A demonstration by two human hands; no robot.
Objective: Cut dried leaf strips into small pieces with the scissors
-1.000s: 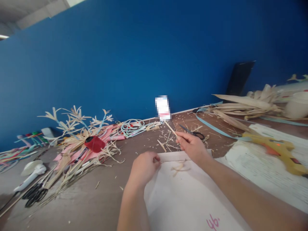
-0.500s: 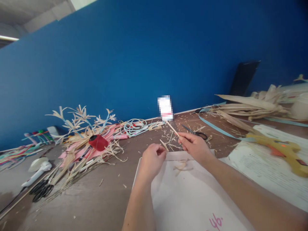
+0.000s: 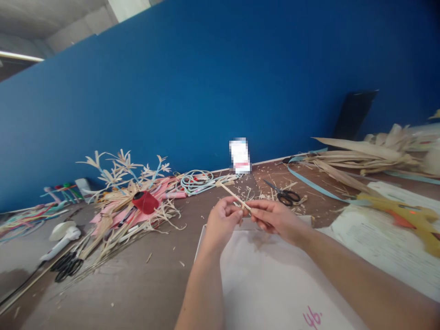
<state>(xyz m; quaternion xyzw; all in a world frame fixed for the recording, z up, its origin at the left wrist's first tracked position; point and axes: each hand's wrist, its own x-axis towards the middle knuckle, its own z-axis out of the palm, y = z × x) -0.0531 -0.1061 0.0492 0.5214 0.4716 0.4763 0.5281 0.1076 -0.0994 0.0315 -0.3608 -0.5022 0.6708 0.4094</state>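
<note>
A thin wooden stick [image 3: 231, 193] is pinched in my right hand [image 3: 275, 219], its free end pointing up and to the left. My left hand [image 3: 222, 222] is closed with its fingertips touching the stick close to the right hand's fingers; a small pale straw piece seems pinched there, but I cannot make it out well. Both hands hover just above the far edge of a white paper sheet [image 3: 275, 284] lying on the brown table [image 3: 144, 293].
Black scissors [image 3: 285, 196] lie behind the hands. A yellow glue gun [image 3: 405, 215] rests on printed paper at right, dried leaves [image 3: 357, 156] beyond. At left are straw flowers [image 3: 120, 172], a red spool [image 3: 146, 201], coiled cord [image 3: 195, 179], more scissors [image 3: 67, 268], a white tool [image 3: 62, 233].
My left hand rose from the paper and came to the stick. The right hand swung the stick leftward and lifted it. The straw bit that lay on the paper is gone.
</note>
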